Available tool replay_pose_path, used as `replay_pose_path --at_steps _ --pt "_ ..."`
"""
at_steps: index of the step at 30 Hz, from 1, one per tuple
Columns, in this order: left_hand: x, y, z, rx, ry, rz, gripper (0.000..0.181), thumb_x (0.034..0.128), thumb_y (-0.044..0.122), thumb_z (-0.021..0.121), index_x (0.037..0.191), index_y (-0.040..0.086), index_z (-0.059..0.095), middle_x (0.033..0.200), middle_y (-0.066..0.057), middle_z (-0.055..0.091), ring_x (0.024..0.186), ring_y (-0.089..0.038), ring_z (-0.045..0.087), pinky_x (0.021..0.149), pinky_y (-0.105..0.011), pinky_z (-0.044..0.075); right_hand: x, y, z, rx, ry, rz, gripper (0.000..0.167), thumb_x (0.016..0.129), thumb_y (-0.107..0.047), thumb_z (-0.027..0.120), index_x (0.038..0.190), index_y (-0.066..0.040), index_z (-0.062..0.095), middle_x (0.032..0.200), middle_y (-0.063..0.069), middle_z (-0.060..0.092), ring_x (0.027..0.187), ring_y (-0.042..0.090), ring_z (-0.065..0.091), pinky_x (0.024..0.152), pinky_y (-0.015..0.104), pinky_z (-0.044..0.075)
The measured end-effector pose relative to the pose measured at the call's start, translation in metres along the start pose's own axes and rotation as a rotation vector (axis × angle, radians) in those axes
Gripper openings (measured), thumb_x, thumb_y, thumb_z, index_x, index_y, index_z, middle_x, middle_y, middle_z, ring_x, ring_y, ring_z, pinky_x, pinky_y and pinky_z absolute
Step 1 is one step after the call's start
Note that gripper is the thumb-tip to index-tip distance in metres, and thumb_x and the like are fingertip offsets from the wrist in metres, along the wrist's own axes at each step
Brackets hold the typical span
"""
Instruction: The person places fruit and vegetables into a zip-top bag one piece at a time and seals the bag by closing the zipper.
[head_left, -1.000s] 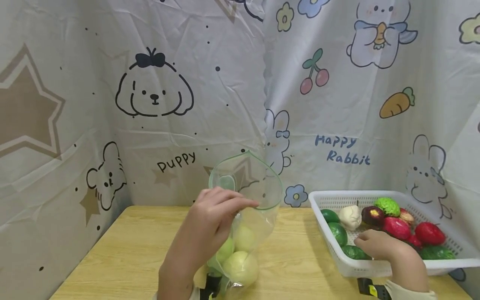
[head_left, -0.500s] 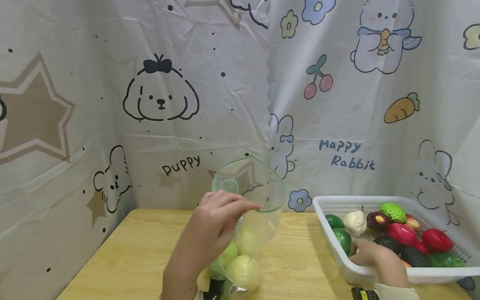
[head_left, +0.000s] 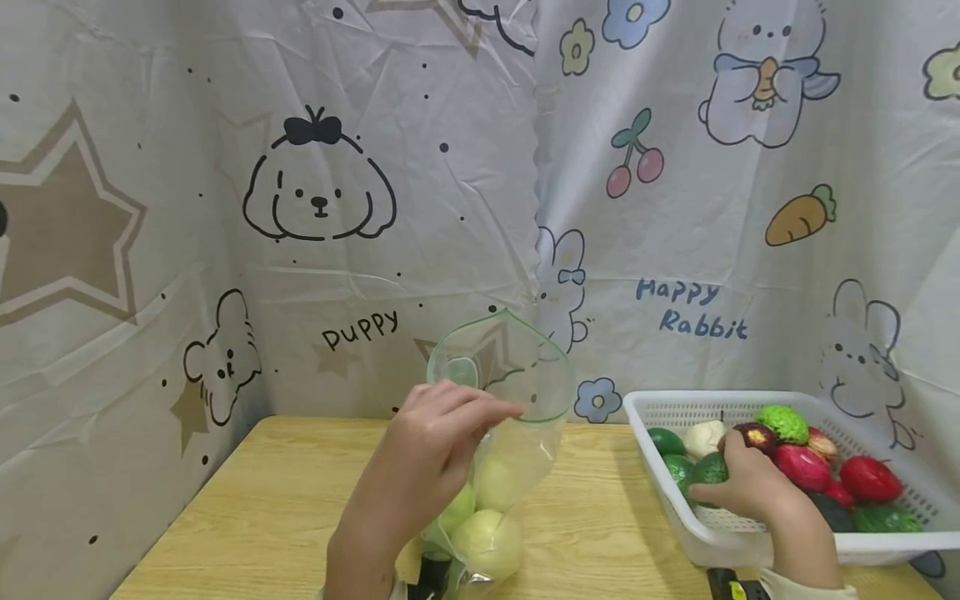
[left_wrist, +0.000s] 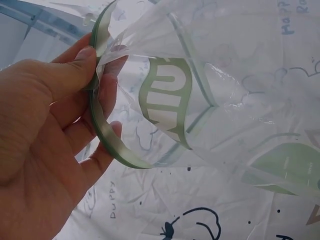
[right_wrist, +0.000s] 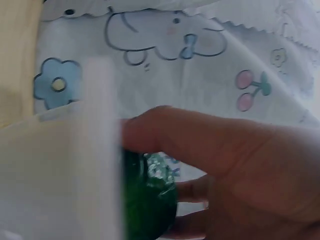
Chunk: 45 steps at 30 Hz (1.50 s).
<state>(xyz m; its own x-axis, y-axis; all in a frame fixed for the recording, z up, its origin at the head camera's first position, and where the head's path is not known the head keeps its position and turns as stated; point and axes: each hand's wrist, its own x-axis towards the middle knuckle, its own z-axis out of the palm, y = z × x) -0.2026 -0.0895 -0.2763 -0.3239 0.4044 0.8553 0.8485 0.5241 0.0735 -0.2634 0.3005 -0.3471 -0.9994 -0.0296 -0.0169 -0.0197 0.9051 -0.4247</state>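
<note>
Pinch left, grip right

Left hand (head_left: 423,442) pinches clear green-rimmed plastic bag (head_left: 538,442) by its edge, round pale-yellow fruit (head_left: 487,542) below fingers. Right hand (head_left: 753,483) grips rounded dark-green fruit (head_left: 708,470) between thumb and fingers, white perforated plastic basket (head_left: 708,543) beneath.

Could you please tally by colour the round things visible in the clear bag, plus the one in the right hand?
Pale yellow rounds: 2, in the clear bag
Light green round: 1, same bag
Dark green round: 1, right hand
Total visible: 4

Glossy plastic bag (head_left: 536,446), shiny green fruit (right_wrist: 150,200), wood-grained table (head_left: 285,475).
</note>
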Motion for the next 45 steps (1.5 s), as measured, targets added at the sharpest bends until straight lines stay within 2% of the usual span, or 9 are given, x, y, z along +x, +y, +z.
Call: replay_pose_path --at_steps 8,14,17,23,26,30,34,41,45 --pt "0.007 0.017 0.016 0.009 -0.041 0.034 0.016 0.0968 0.009 0.068 0.107 0.019 0.075 0.1 0.01 0.073 0.093 -0.008 0.063 0.084 -0.032 0.048 -0.028 -0.032 -0.024 0.076 0.443 -0.088 0.085 0.086 -0.032 0.081 0.141 0.009 0.031 0.124 0.041 0.044 0.11 0.055 0.048 0.085 0.069 0.047" --pt "0.012 0.031 0.032 0.077 -0.039 0.152 0.015 0.0948 0.013 0.071 0.107 0.02 0.075 0.099 0.011 0.071 0.091 -0.009 0.062 0.083 -0.026 0.047 -0.056 -0.076 -0.03 0.357 0.908 -0.214 0.082 0.081 -0.012 0.086 0.151 -0.016 0.045 0.135 0.02 0.049 0.116 0.029 0.054 0.079 0.005 0.047" --pt "0.013 0.036 0.036 0.072 -0.064 0.154 0.016 0.0945 0.012 0.071 0.107 0.021 0.075 0.101 0.012 0.071 0.093 -0.008 0.063 0.084 -0.024 0.046 -0.067 -0.095 -0.028 0.43 0.996 -0.303 0.089 0.077 -0.006 0.088 0.152 -0.027 0.046 0.136 0.007 0.054 0.106 0.007 0.055 0.075 0.001 0.044" --pt "0.014 0.04 0.04 0.076 -0.08 0.163 0.02 0.0918 0.008 0.073 0.106 0.022 0.075 0.103 0.012 0.072 0.095 -0.007 0.064 0.084 -0.024 0.047 -0.078 -0.114 -0.02 0.369 1.007 -0.55 0.093 0.072 -0.002 0.09 0.152 -0.017 0.047 0.129 0.008 0.057 0.082 0.002 0.05 0.061 0.007 0.039" --pt "0.014 0.041 0.04 0.099 -0.06 0.182 0.017 0.0921 0.011 0.073 0.106 0.022 0.075 0.1 0.012 0.072 0.092 -0.006 0.064 0.084 -0.023 0.047 -0.078 -0.12 -0.016 0.346 0.991 -0.649 0.081 0.083 -0.029 0.086 0.151 -0.009 0.046 0.139 0.015 0.055 0.093 0.003 0.051 0.068 0.01 0.04" --pt "0.014 0.04 0.041 0.117 -0.05 0.185 0.013 0.0938 0.016 0.072 0.106 0.022 0.074 0.098 0.012 0.072 0.09 -0.006 0.063 0.084 -0.023 0.046 -0.081 -0.128 -0.014 0.312 0.959 -0.685 0.083 0.09 -0.061 0.063 0.151 -0.007 0.045 0.149 0.014 0.049 0.103 0.007 0.05 0.076 0.012 0.039" --pt "0.013 0.04 0.041 0.124 -0.056 0.176 0.012 0.0947 0.017 0.071 0.105 0.022 0.074 0.098 0.012 0.071 0.09 -0.007 0.062 0.084 -0.024 0.046 -0.083 -0.134 -0.011 0.287 0.937 -0.693 0.083 0.091 -0.064 0.059 0.151 -0.008 0.045 0.151 0.012 0.048 0.103 0.012 0.053 0.077 0.016 0.039" --pt "0.014 0.039 0.04 0.158 -0.044 0.189 0.012 0.0932 0.017 0.073 0.105 0.021 0.074 0.095 0.011 0.07 0.088 -0.007 0.062 0.083 -0.024 0.046 -0.085 -0.14 -0.005 0.259 0.874 -0.694 0.069 0.083 -0.018 0.085 0.145 -0.013 0.055 0.151 0.009 0.048 0.102 0.014 0.061 0.084 0.021 0.043" --pt "0.013 0.038 0.039 0.143 -0.024 0.184 0.011 0.0943 0.017 0.072 0.105 0.02 0.074 0.096 0.011 0.071 0.086 -0.007 0.062 0.083 -0.024 0.046 -0.087 -0.14 -0.004 0.255 0.784 -0.629 0.053 0.086 -0.008 0.079 0.136 -0.017 0.063 0.152 0.011 0.044 0.112 0.026 0.06 0.092 0.045 0.05"
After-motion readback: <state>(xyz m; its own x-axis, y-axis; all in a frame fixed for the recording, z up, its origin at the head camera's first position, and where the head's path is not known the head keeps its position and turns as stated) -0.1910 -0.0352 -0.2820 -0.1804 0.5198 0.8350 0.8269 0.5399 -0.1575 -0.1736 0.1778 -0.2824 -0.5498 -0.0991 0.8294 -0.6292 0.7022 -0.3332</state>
